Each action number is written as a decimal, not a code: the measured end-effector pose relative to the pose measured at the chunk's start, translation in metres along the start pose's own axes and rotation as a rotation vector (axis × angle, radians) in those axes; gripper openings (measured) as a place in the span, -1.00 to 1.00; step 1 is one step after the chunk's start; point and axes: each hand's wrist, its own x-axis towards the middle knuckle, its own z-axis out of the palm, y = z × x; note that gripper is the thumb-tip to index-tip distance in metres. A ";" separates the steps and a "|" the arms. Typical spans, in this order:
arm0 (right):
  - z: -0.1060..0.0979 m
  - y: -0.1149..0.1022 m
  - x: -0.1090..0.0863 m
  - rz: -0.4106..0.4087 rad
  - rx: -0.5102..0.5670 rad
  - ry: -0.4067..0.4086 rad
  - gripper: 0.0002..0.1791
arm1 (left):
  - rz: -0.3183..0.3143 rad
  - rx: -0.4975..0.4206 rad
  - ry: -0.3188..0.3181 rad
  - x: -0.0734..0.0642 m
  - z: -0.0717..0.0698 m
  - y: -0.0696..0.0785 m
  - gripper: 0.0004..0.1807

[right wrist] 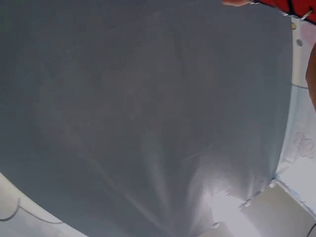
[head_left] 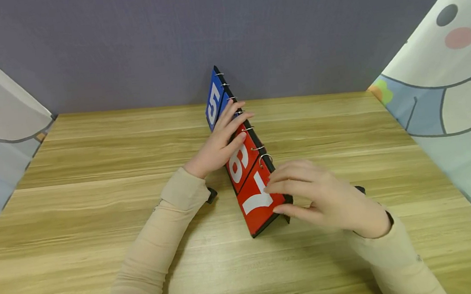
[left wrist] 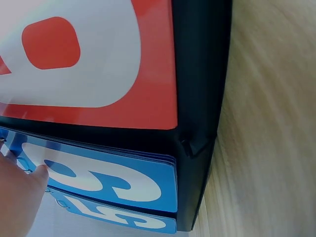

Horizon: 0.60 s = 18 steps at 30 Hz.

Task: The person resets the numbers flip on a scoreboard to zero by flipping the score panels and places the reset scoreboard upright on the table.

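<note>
A flip scoreboard (head_left: pixel 253 138) stands tented on the table, with ring-bound number cards, blue at the far end and red at the near end. My left hand (head_left: pixel 218 149) rests over its middle, fingers extended across the top edge by the rings. In the left wrist view, part of that hand (left wrist: pixel 19 197) lies beside the blue cards (left wrist: pixel 118 180), below a large red card (left wrist: pixel 158 111). My right hand (head_left: pixel 324 195) is at the near end, its thumb and fingers bent and apart, fingertips beside the red card with a white 7 (head_left: pixel 258 201).
The wood-grain table (head_left: pixel 93 190) extends around the scoreboard. A grey fabric wall (head_left: pixel 130 48) rises behind it, with printed cartoon panels (head_left: pixel 462 89) on both sides. The right wrist view mostly faces grey fabric (right wrist: pixel 138 98), with a red corner of the scoreboard (right wrist: pixel 276 2) at its top.
</note>
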 end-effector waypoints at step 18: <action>-0.008 0.062 -0.023 0.522 0.328 -0.287 -0.18 | -0.028 0.015 -0.009 -0.001 0.000 -0.001 -0.35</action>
